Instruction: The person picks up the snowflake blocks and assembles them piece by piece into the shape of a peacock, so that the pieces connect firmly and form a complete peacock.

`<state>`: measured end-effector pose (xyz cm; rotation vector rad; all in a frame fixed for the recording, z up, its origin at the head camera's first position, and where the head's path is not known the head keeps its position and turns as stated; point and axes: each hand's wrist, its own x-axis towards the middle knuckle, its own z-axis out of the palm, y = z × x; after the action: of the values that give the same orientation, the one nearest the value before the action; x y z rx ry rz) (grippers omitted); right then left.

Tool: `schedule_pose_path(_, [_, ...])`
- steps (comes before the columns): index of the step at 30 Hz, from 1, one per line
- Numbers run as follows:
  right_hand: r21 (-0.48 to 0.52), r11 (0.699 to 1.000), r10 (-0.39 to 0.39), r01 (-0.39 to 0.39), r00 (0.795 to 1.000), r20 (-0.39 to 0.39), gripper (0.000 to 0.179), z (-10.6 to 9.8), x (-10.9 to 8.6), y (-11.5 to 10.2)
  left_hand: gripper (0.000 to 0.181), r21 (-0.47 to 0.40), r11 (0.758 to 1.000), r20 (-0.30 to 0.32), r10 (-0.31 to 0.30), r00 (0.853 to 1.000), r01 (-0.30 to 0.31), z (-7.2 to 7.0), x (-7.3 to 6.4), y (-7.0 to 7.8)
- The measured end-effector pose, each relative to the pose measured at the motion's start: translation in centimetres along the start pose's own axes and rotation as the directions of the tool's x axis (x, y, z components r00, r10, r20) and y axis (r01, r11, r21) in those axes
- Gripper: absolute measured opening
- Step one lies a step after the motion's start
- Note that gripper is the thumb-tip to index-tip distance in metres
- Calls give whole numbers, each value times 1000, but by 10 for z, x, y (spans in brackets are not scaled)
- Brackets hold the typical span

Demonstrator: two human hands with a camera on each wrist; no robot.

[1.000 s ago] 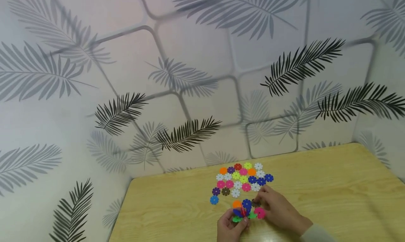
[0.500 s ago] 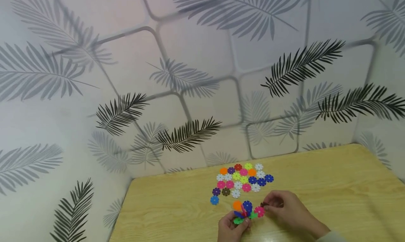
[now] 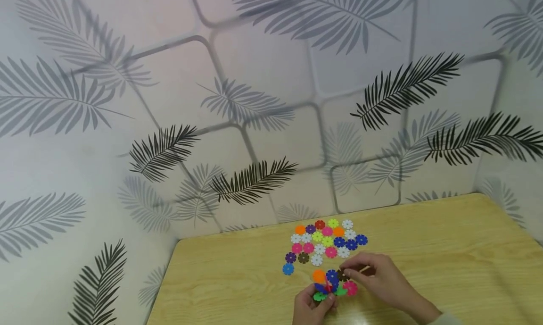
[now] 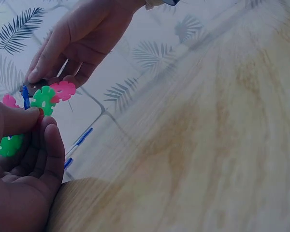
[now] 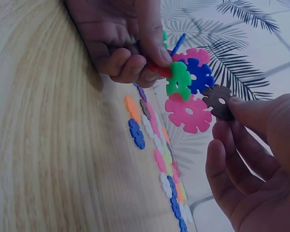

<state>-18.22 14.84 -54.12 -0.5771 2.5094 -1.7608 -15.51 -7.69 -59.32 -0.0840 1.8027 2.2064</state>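
My left hand [image 3: 311, 306] pinches a cluster of interlocking snowflake discs between thumb and fingers. The cluster includes a green disc [image 5: 178, 81], a blue disc [image 5: 198, 75], a large pink disc [image 5: 188, 113] and a red one [image 5: 157, 69] under the thumb. A brown snowflake disc [image 5: 217, 101] is pinched by its edge in my right hand [image 3: 383, 280], thumb against fingertips. The brown disc's far edge is right at the blue disc's rim, beside the pink one. In the left wrist view, the green disc [image 4: 42, 100] partly covers the brown disc.
Beyond my hands, loose snowflake discs in many colours lie flat on the wooden table [image 3: 229, 273], including a light blue disc [image 3: 288, 269] at the left. In the right wrist view, an orange disc [image 5: 132, 107] and a blue one lie nearest. A patterned wall [image 3: 271, 127] stands behind.
My right hand first drew right with the brown disc, which turned edge-on, then came back left to the cluster with its face showing. The left hand has barely moved, still holding the cluster.
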Motion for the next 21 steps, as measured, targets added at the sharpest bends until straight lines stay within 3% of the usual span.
schedule_pose_path(11, [19, 999, -37, 36, 998, 41, 13, 1, -2, 3, 10, 114, 993, 10, -4, 1000, 2, -2, 2, -2])
schedule_pose_path(21, [16, 998, -55, 54, 997, 59, 13, 2, 0, 5, 11, 120, 993, 29, 17, 999, -20, -3, 2, -4])
